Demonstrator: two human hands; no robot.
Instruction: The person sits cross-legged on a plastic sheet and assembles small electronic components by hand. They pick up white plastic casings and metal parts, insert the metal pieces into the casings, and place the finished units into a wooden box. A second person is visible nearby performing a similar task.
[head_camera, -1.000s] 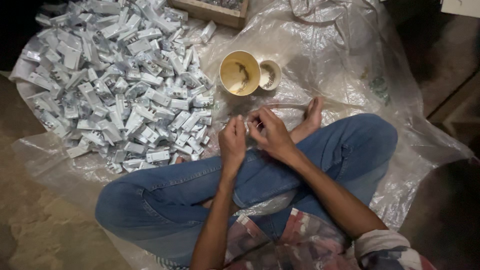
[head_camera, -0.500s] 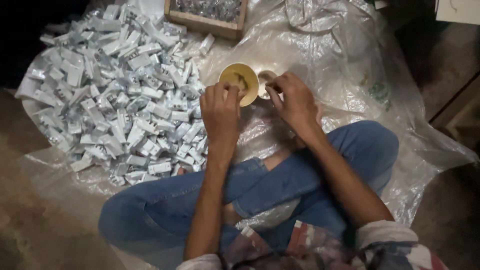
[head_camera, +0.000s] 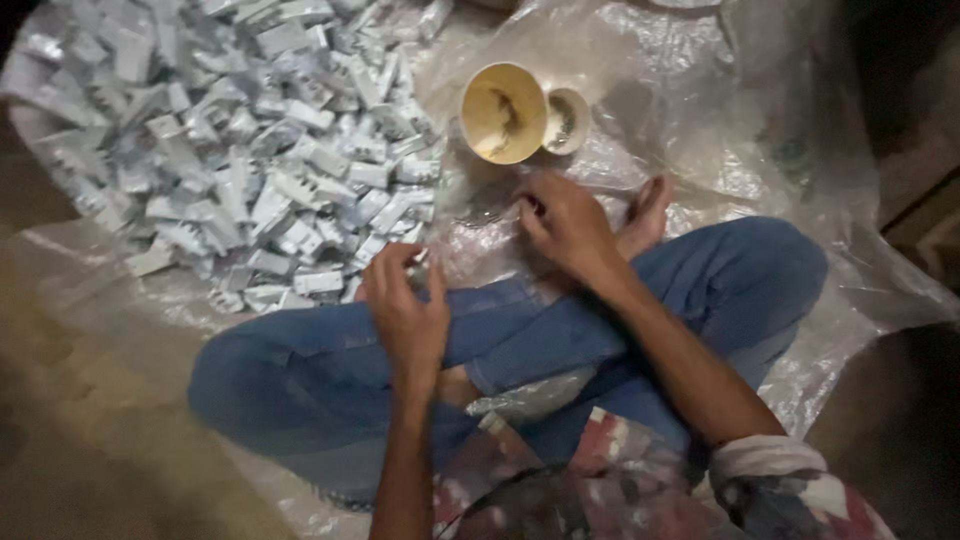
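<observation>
Beside two cups (head_camera: 503, 112): left hand (head_camera: 405, 310) pinching one packet (head_camera: 418, 266), right hand's (head_camera: 565, 225) grip unclear.

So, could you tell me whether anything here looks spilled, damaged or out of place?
Nothing stands out as damaged. The small silvery packets lie in a loose, jumbled heap on the clear plastic sheet, not stacked. The yellow cup and the smaller cup sit upright, smeared inside with residue, but nothing has spilled around them.

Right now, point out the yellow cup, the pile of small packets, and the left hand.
yellow cup (head_camera: 503, 112), head view, inner wall.
pile of small packets (head_camera: 230, 140), head view, middle of heap.
left hand (head_camera: 405, 310), head view, back of hand.
</observation>
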